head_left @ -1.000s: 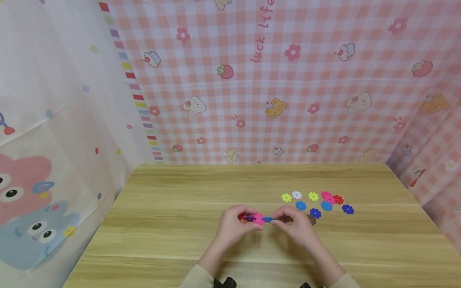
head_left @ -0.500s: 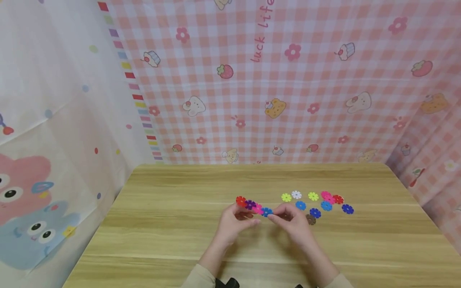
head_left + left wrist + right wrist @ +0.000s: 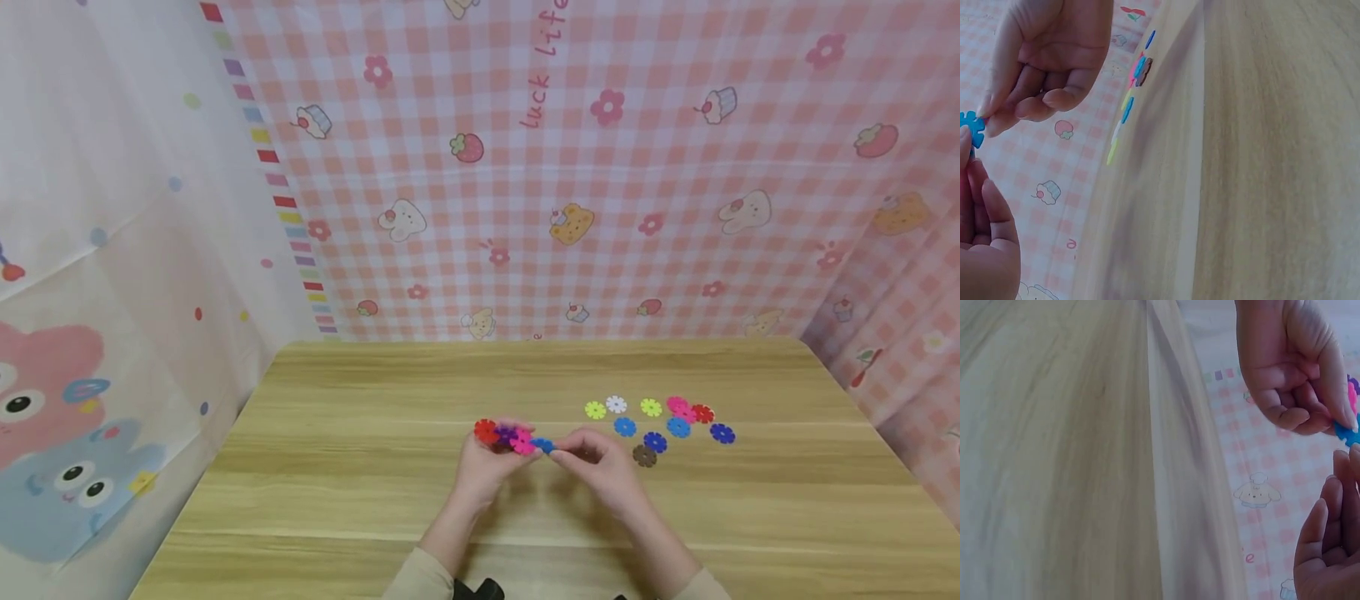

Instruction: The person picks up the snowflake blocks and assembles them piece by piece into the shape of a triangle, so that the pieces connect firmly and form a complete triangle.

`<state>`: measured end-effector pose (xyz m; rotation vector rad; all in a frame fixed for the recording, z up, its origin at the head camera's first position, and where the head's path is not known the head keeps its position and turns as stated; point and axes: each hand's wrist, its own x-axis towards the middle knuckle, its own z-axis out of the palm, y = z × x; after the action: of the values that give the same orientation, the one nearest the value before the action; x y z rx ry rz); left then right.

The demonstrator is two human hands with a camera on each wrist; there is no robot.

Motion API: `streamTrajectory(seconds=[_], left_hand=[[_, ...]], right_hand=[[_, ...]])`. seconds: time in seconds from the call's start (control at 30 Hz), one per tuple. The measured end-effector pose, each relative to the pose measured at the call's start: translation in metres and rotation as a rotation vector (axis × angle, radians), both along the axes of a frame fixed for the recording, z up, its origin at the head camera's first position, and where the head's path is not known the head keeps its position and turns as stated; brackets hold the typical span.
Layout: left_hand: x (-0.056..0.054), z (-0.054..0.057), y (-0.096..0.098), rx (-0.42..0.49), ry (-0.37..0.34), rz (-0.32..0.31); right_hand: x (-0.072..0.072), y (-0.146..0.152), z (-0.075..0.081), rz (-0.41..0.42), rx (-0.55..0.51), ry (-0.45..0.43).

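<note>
Several flat notched plastic discs are joined in a chain between the hands: a red disc (image 3: 486,431), a purple disc (image 3: 506,436), a pink disc (image 3: 521,442) and a blue disc (image 3: 542,446). My left hand (image 3: 480,471) grips the chain near the pink and blue discs, its thumb pressed on the near side. From the right, my right hand (image 3: 606,473) pinches the outer edge of the blue disc between thumb and index finger. Left wrist view: the blue disc (image 3: 971,128) sits between both sets of fingertips. Right wrist view: the pink disc (image 3: 1352,397) shows behind the left thumb.
Loose discs lie flat on the wooden table (image 3: 360,467) right of the hands: a brown disc (image 3: 644,456), a white disc (image 3: 617,404), a yellow disc (image 3: 596,410), several blue ones, overlapping pink ones and a red disc (image 3: 702,413). A checked curtain (image 3: 450,267) hangs behind.
The chain has swung up from nearly edge-on, its red end rising out from behind the left fingers, then shifted slightly left. Both hands keep hold of it; the loose discs stay put.
</note>
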<state>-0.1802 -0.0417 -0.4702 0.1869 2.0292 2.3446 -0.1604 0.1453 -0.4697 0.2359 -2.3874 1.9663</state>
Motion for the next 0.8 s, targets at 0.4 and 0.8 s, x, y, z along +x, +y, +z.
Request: streamTrajectory(seconds=[0.4, 0.8], left_hand=[[0.000, 0.004, -0.005, 0.027, -0.018, 0.001], [-0.002, 0.005, -0.007, 0.017, -0.021, 0.000]], right_hand=[[-0.002, 0.049, -0.010, -0.034, 0.067, 0.006], [-0.008, 0.127, -0.011, -0.093, 0.166, -0.020]])
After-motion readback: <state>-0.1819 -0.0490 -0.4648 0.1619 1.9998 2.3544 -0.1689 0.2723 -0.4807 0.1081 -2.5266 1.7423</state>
